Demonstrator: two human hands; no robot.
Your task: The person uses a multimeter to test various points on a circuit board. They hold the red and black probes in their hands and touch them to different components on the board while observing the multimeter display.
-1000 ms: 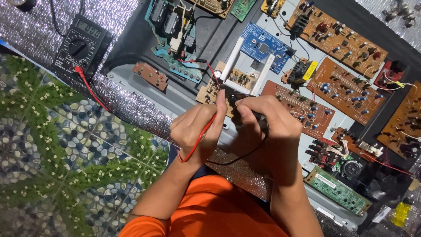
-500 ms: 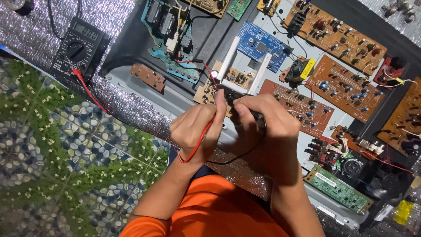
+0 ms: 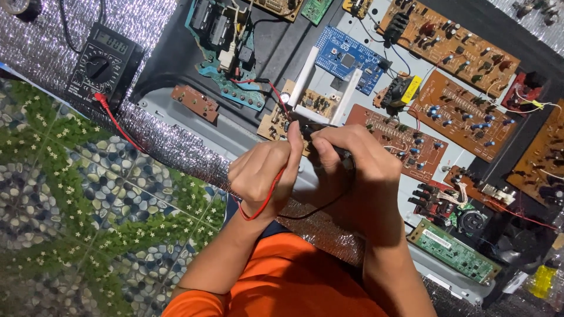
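Left hand (image 3: 261,176) pinches red-wired probe (image 3: 281,171), right hand (image 3: 352,167) grips black-wired probe (image 3: 322,144), tips meeting small tan circuit board (image 3: 276,117); black multimeter (image 3: 103,67) well apart.

crinkled shiny foil sheet (image 3: 176,149), matt plastic multimeter (image 3: 103,64)

A red probe lead (image 3: 267,196) is pinched in the left hand (image 3: 261,173), and a black probe (image 3: 329,149) is gripped in the right hand (image 3: 358,167); both tips are pressed toward a small tan circuit board (image 3: 305,108). Just beyond that board a blue circuit board (image 3: 349,61) is seen. Far left of it, a black multimeter (image 3: 103,64) is laid on silver foil.
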